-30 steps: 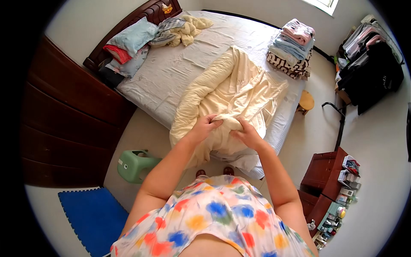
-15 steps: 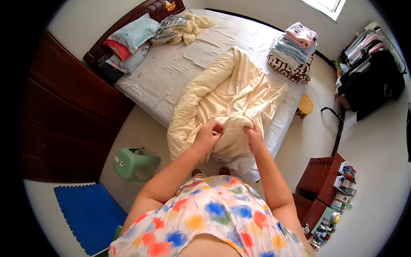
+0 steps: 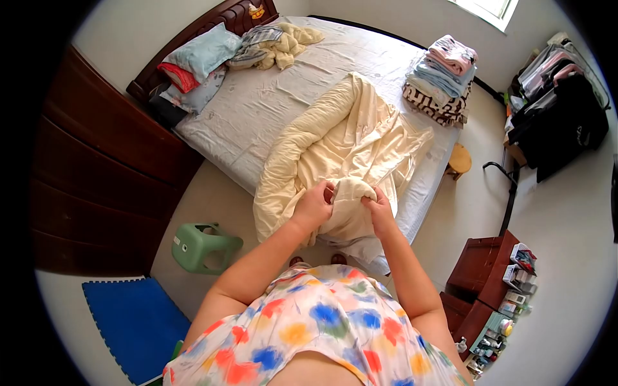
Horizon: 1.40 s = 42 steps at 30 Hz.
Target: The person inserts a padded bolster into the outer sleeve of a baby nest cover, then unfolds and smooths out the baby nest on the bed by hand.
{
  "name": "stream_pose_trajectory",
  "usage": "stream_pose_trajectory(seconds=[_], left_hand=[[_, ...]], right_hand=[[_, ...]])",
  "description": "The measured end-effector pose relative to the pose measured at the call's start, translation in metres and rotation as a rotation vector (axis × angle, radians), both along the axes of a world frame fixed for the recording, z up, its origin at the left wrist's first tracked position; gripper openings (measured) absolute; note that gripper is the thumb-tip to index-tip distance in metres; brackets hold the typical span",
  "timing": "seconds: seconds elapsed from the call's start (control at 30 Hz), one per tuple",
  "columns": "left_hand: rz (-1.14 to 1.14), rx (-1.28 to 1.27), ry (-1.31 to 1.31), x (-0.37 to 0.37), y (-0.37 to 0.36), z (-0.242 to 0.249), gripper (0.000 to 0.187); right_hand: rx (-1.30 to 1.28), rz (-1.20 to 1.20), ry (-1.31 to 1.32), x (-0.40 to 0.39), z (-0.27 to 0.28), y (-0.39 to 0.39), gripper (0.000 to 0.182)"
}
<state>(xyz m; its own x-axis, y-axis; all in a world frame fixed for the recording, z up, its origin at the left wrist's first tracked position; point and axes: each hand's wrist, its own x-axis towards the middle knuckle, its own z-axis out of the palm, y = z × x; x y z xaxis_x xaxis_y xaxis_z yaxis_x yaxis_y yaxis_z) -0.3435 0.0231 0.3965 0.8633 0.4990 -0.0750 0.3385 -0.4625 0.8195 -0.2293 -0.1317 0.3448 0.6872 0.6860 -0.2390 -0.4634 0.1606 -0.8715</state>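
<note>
A cream quilt (image 3: pixel 322 138) lies bunched over the foot of the bed, with a thick puffy roll along its left side and flatter, wrinkled cloth to the right. My left hand (image 3: pixel 313 207) is closed on its near edge, fingertips curled in. Across a short folded flap of the same cloth, my right hand (image 3: pixel 380 213) pinches the edge between thumb and fingers. The flap is raised and bent over between both hands. Part of the quilt hangs down the bed's near end, and what lies inside the fold is hidden.
The bed (image 3: pixel 257 103) carries pillows (image 3: pixel 206 51), a crumpled yellowish blanket (image 3: pixel 293 44) and a stack of folded bedding (image 3: pixel 444 77). A green stool (image 3: pixel 205 248) stands left, a wooden stool (image 3: pixel 459 159) right. Beyond are a clothes rack (image 3: pixel 560 109) and a dark red cabinet (image 3: pixel 476 267).
The flap between my hands has been folded over further and drawn slightly toward my right hand. My right hand has shifted a little left and down; both hands keep their hold.
</note>
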Motion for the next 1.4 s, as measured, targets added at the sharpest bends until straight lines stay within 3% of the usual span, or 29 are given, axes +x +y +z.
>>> stream_pose_trajectory(seconds=[0.17, 0.27, 0.4, 0.6, 0.7, 0.8, 0.93, 1.03, 1.13, 1.23, 1.33, 1.4], left_hand=[[0.006, 0.127, 0.022, -0.002, 0.0, -0.011, 0.022], [0.027, 0.069, -0.133, -0.005, 0.018, -0.001, 0.019], [0.16, 0.093, -0.155, -0.012, 0.045, -0.003, 0.011], [0.205, 0.212, -0.239, -0.014, 0.049, -0.014, 0.017], [0.21, 0.038, -0.116, -0.018, 0.047, -0.02, 0.023], [0.113, -0.154, -0.049, -0.022, 0.049, -0.02, 0.026], [0.056, 0.229, -0.458, -0.021, 0.026, 0.011, 0.026], [-0.166, 0.354, -0.415, -0.015, 0.019, 0.023, 0.018], [-0.27, 0.339, -0.181, -0.017, 0.023, 0.023, 0.016], [-0.229, 0.178, -0.233, -0.011, 0.026, 0.015, 0.016], [-0.184, 0.243, -0.257, -0.007, 0.02, 0.021, 0.013], [-0.319, 0.392, -0.313, 0.0, 0.012, 0.029, 0.011]], right_hand=[[-0.082, 0.041, -0.071, -0.007, 0.0, -0.001, 0.021], [-0.111, 0.048, -0.079, -0.011, 0.012, -0.002, 0.022], [-0.082, 0.062, -0.092, -0.009, 0.005, -0.006, 0.024], [-0.099, 0.138, -0.08, -0.016, 0.009, -0.004, 0.033], [-0.105, 0.148, -0.073, -0.015, 0.006, -0.006, 0.035], [-0.095, 0.142, -0.079, -0.017, 0.008, -0.006, 0.034], [-0.103, 0.158, -0.112, -0.022, 0.007, -0.003, 0.034], [-0.112, 0.159, -0.122, -0.024, 0.008, -0.003, 0.032], [-0.084, 0.146, -0.171, -0.027, 0.006, -0.002, 0.031], [-0.126, 0.176, -0.278, -0.028, 0.001, -0.001, 0.036], [-0.184, 0.184, -0.424, -0.032, -0.003, 0.002, 0.047], [-0.152, 0.171, -0.49, -0.039, 0.004, 0.005, 0.053]])
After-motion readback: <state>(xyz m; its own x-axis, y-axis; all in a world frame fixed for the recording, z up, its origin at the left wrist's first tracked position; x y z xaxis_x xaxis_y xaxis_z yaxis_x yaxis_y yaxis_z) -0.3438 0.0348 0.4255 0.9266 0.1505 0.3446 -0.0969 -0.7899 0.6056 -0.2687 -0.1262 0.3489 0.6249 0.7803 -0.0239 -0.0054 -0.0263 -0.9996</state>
